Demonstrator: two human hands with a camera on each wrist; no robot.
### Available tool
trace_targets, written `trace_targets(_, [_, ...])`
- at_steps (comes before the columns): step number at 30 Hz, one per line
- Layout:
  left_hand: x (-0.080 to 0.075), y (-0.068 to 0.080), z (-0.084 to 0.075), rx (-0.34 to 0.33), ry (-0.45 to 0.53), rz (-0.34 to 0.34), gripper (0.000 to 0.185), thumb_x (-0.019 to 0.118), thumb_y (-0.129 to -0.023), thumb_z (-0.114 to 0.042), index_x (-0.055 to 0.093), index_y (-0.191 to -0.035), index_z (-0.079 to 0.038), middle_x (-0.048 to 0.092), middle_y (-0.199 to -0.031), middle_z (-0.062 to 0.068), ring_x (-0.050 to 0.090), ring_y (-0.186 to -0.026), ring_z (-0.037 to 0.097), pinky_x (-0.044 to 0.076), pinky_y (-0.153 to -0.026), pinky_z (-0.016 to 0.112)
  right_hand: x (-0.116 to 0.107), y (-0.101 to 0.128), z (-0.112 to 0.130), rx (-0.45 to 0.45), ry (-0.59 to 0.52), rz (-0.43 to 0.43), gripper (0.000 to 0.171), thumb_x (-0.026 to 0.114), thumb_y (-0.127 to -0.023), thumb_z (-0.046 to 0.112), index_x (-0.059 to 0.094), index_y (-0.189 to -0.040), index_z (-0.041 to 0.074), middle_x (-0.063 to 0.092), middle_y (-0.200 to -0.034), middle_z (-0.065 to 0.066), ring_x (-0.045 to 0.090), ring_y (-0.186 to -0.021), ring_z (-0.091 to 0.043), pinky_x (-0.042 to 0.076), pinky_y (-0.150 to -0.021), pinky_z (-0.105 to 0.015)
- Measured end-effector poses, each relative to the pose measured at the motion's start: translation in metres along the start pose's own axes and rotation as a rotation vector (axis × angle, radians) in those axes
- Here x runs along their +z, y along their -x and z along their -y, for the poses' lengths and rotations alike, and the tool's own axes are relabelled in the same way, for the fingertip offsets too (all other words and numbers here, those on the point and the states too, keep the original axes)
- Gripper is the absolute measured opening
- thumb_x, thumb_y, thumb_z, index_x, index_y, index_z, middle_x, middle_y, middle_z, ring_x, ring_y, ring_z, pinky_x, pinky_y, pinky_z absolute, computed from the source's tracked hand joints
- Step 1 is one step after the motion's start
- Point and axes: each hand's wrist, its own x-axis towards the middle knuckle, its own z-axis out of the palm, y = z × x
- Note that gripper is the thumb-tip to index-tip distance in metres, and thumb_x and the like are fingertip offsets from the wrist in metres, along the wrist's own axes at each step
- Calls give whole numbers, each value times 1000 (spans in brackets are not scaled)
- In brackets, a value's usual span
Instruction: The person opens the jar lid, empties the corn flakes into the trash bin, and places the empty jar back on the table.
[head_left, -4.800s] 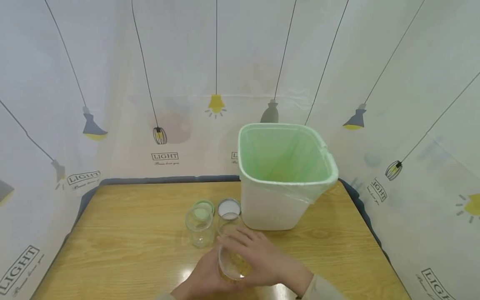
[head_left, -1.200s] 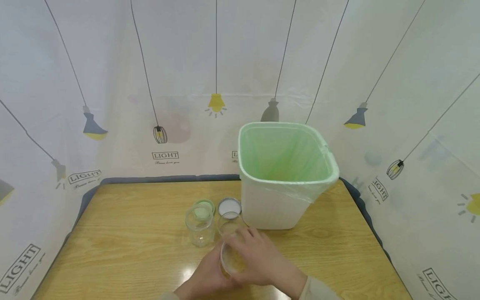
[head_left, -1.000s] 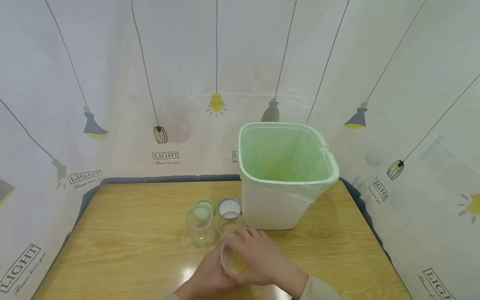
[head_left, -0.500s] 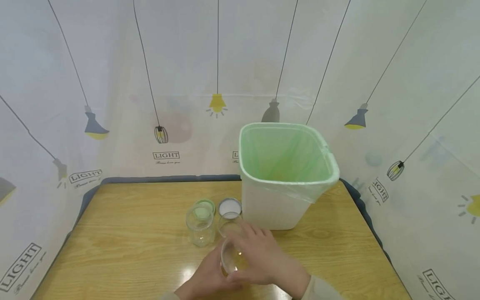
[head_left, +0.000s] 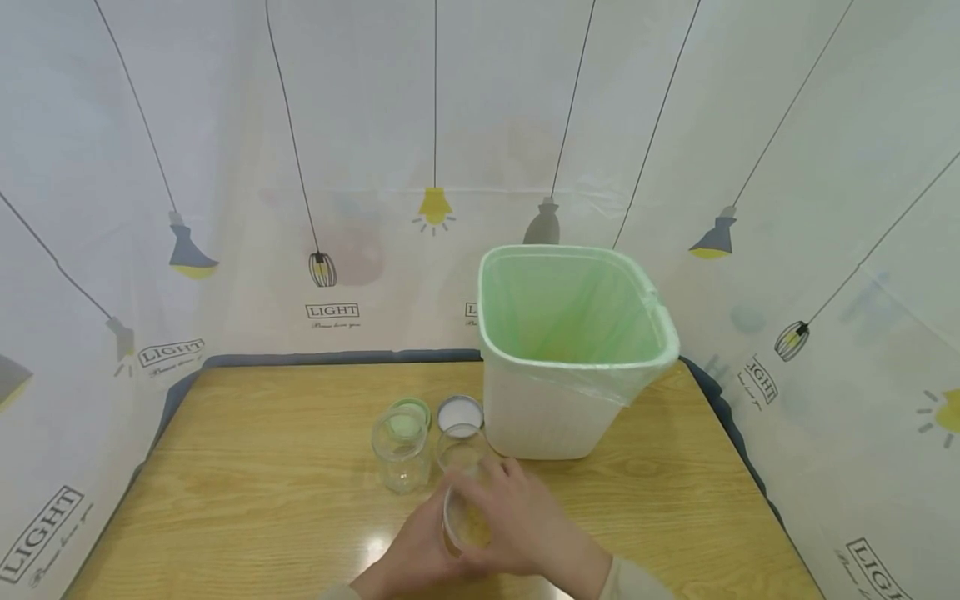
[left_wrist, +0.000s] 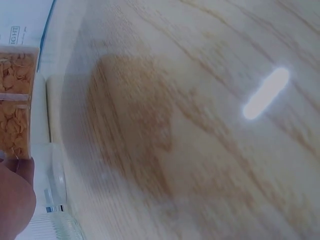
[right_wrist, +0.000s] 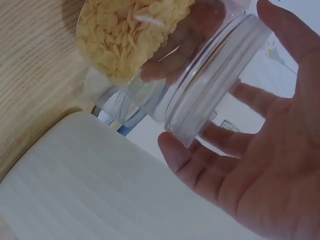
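Observation:
A clear jar of golden flakes (right_wrist: pixel 125 40) is held above the near part of the table. My left hand (head_left: pixel 412 550) wraps its body from the left; in the right wrist view the left fingers (right_wrist: pixel 177 65) show through the clear wall. Over the top, my right hand (head_left: pixel 525 525) spans the clear lid (right_wrist: pixel 217 75), thumb on one side and fingers on the other. The jar appears tilted in the right wrist view. Just beyond the hands stand two clear jars, the left one (head_left: pixel 401 471) in full sight, the right one (head_left: pixel 459 454) partly hidden by the right hand.
A white bin (head_left: pixel 547 417) with a pale green liner (head_left: pixel 573 304) stands behind the right hand. Behind the clear jars lie a green lid (head_left: pixel 414 406) and a grey-rimmed white lid (head_left: pixel 460 411). A printed cloth (head_left: pixel 375 167) surrounds the wooden table (head_left: pixel 262 467).
The right hand has shifted its fingers round the lid: spread wider half a second ago, now drawn back nearer the lid's far edge. The jar and left hand stay almost in place.

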Motion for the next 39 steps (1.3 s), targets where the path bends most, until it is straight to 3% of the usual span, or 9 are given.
trace_targets(6, [0, 2, -2, -37, 16, 18, 99, 80, -71, -55, 22, -149, -38, 41, -148, -15, 51, -129, 14, 49, -102, 37, -3, 0, -6, -123, -47, -42, 68, 74, -73, 53, 50, -135, 39, 51, -131, 0, 53, -112, -22, 54, -81, -40])
trace_targets(12, [0, 1, -2, -49, 43, 32, 106, 82, -71, -53, 17, -153, -37, 36, -153, -13, 48, -131, 17, 47, -101, 37, -5, 1, -12, -193, -110, 17, 79, 80, -69, 51, 47, -139, 40, 39, -151, -2, 44, -134, -27, 50, -95, -52])
trace_targets(15, [0, 1, -1, -44, 50, 23, 109, 84, -70, -51, 16, -154, -36, 37, -153, -13, 49, -132, 17, 47, -101, 37, -7, 1, -13, -139, -138, 72, 94, 79, -67, 59, 36, -148, 38, 27, -159, -9, 36, -141, -35, 45, -100, -60])
trace_targets(18, [-1, 0, 0, -20, 19, 7, 107, 83, -71, -50, 17, -153, -35, 40, -151, -13, 50, -131, 18, 48, -101, 39, -6, 0, -9, -15, -131, 86, 104, 72, -65, 73, 26, -152, 39, 20, -161, -14, 37, -139, -40, 45, -98, -63])
trace_targets(21, [-2, -1, 0, 3, 4, 8, 104, 81, -73, -50, 17, -154, -35, 38, -153, -13, 48, -135, 19, 48, -103, 44, -5, -1, 0, 100, -103, 67, 107, 65, -62, 82, 24, -152, 41, 26, -158, -13, 46, -131, -39, 49, -90, -59])
trace_targets(25, [-2, -1, -2, -13, 8, 17, 103, 79, -76, -51, 15, -154, -34, 36, -154, -13, 47, -135, 18, 48, -103, 45, -3, -1, 7, 151, -60, 55, 103, 73, -62, 74, 30, -148, 38, 45, -143, -13, 55, -115, -34, 55, -79, -49])
trace_targets(29, [-1, -2, -3, -10, -6, 5, 96, 77, -75, -55, 21, -151, -35, 42, -147, -17, 51, -130, 13, 50, -101, 39, -4, 0, 5, 69, -43, 6, 84, 77, -68, 59, 43, -140, 33, 55, -126, -8, 56, -105, -27, 56, -74, -41])
trace_targets(33, [1, -1, -1, 5, -24, -5, 93, 78, -73, -58, 26, -147, -37, 44, -145, -17, 50, -129, 12, 49, -103, 37, -4, 1, -1, -55, -65, -41, 71, 78, -71, 54, 50, -133, 34, 52, -126, -1, 53, -110, -23, 55, -76, -41])
trace_targets(39, [1, 2, 1, -34, 26, 28, 102, 80, -72, -55, 21, -152, -31, 42, -150, -8, 50, -130, 18, 48, -103, 36, -10, 2, -8, -152, -79, -1, 85, 82, -67, 54, 44, -140, 35, 44, -141, 0, 49, -124, -23, 54, -82, -43])
